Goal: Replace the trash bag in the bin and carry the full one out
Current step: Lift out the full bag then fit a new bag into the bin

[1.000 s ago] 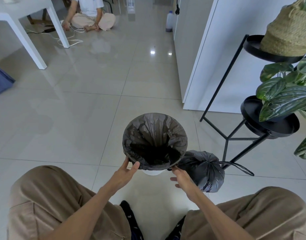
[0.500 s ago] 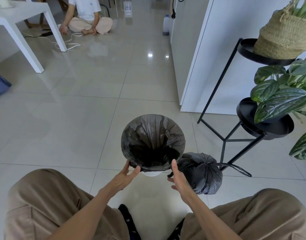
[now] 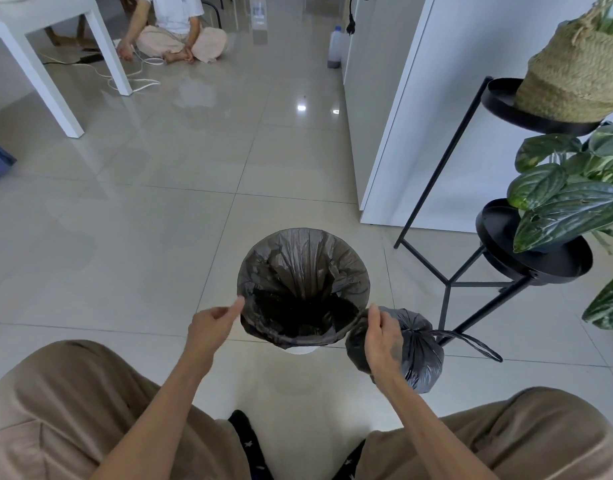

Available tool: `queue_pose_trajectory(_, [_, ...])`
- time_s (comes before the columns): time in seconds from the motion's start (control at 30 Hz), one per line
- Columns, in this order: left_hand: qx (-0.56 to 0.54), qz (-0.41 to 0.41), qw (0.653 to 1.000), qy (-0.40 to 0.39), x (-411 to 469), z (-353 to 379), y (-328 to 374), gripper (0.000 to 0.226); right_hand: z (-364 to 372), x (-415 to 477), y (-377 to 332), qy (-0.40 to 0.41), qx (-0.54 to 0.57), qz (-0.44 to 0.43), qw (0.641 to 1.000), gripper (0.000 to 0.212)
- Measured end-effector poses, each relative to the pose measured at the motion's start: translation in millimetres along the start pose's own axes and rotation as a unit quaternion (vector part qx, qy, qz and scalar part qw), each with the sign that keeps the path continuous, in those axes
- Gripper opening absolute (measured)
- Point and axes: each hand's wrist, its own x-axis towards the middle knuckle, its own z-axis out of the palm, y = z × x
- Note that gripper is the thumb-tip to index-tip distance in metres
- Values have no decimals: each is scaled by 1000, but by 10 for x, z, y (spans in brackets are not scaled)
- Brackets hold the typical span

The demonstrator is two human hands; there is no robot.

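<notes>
A small white bin [image 3: 300, 350] stands on the tiled floor between my knees, lined with a fresh black trash bag [image 3: 303, 261] folded over its rim. My left hand [image 3: 211, 322] pinches the bag's edge at the rim's left side. On the right side of the rim, my right hand [image 3: 381, 336] pinches the bag edge. The full black bag [image 3: 419, 351], knotted with its tie loops trailing right, lies on the floor just right of the bin, partly behind my right hand.
A black metal plant stand [image 3: 471, 282] with leafy plants and a woven basket [image 3: 575, 74] stands close at right. A white cabinet [image 3: 419, 116] is behind it. At the far left are a white table [image 3: 55, 46], cables, and a person sitting on the floor [image 3: 176, 32].
Both hands moved from the near edge of the rim outward to its left and right sides, fingers now pinching the bag. The view tilted slightly.
</notes>
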Motion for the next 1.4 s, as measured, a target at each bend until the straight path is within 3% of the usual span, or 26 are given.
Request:
queue_pose_trajectory(0.03, [-29, 21, 998, 54, -29, 62, 83, 65, 12, 76, -51, 17, -18, -15, 1000, 58])
queue_pose_trajectory(0.1, [-85, 47, 991, 88, -95, 222, 243, 64, 51, 214, -141, 40, -33, -41, 998, 56])
queue_pose_trajectory(0.3, [-160, 71, 983, 55, -35, 731, 254, 76, 241, 509, -402, -106, 104, 8, 989, 67])
queue_pose_trajectory(0.4, [-249, 28, 967, 40, 93, 772, 203, 92, 322, 408, -301, -83, 91, 25, 992, 61])
queue_pose_trajectory(0.53, [-338, -21, 941, -7, 190, 721, 213, 91, 363, 95, -138, -26, 98, 57, 993, 54])
queue_pose_trajectory(0.63, [-351, -36, 936, 8, 256, 714, 197, 96, 367, -96, -88, -1, 120, 72, 990, 55])
queue_pose_trajectory(0.8, [-321, -34, 940, 113, 293, 616, 237, 93, 197, -6, -48, 65, 98, 49, 992, 59])
queue_pose_trajectory(0.93, [-330, -17, 940, 88, 54, 724, 165, 76, 91, 468, -336, 13, 101, -14, 995, 73])
queue_pose_trajectory(1.07, [-350, -17, 936, 43, -92, 940, 136, 74, 148, 749, -420, -88, 82, -19, 993, 68])
queue_pose_trajectory(1.27, [-422, -79, 903, -6, 30, 920, 109, 88, 199, 612, -212, -47, 68, -8, 997, 59])
queue_pose_trajectory(1.4, [-405, -93, 910, 14, 159, 868, 70, 90, 237, 477, -149, -23, 75, -5, 997, 57])
